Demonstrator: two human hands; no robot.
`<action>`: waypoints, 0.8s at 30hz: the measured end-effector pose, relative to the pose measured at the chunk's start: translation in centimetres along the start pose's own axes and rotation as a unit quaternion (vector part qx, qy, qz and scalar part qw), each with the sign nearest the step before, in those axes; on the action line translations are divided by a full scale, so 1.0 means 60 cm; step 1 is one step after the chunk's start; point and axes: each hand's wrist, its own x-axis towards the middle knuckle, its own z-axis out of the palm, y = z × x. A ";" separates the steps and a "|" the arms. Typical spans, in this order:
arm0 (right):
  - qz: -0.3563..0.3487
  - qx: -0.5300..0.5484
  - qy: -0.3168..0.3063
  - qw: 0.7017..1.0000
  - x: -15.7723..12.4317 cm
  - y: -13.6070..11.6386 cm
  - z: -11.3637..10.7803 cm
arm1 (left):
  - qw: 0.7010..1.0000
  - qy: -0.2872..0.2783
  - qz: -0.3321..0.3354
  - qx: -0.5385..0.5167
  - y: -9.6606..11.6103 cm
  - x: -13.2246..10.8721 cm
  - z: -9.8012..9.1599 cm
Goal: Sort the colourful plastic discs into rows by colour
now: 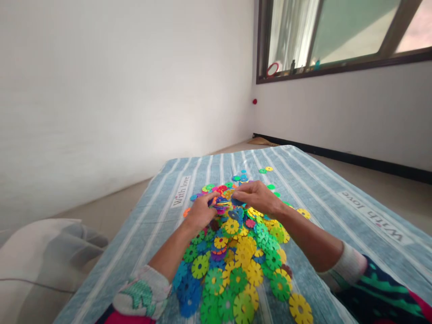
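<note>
Plastic interlocking discs [236, 265] in yellow, green, blue and pink heaped mid-bed on blue striped bedspread [324, 193] printed "With love". Left hand [200, 211] at far end of heap, fingers pinched on small multicoloured disc cluster [221, 206]. Right hand [258, 198] just right of it, fingertips drawn together at cluster's right edge, probably gripping it too; detail too small to be sure. Cluster held just above heap, between both hands. Two stray discs [266, 170] farther off. Single yellow disc [300, 309] near right. Grey cloth [50, 252] at left, off bed.
</note>
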 end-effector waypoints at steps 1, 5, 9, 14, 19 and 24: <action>-0.004 -0.013 0.000 1.000 -0.013 0.002 -0.005 | 1.000 -0.005 0.000 0.022 -0.003 -0.010 -0.007; 0.024 -0.122 0.019 0.992 -0.101 0.023 -0.031 | 0.984 -0.076 0.025 0.159 -0.014 -0.066 -0.042; 0.099 -0.216 -0.089 0.967 -0.215 0.071 -0.025 | 0.950 -0.180 -0.006 0.257 -0.030 -0.131 -0.066; 0.094 -0.268 -0.066 0.956 -0.265 0.106 0.038 | 0.930 -0.190 -0.015 0.314 -0.035 -0.159 -0.029; 0.072 -0.154 0.049 0.984 -0.202 0.093 0.090 | 0.971 -0.117 0.058 0.199 -0.034 -0.123 0.034; 0.037 0.010 0.118 0.992 -0.133 0.088 0.110 | 0.991 -0.071 0.105 0.041 -0.036 -0.076 0.050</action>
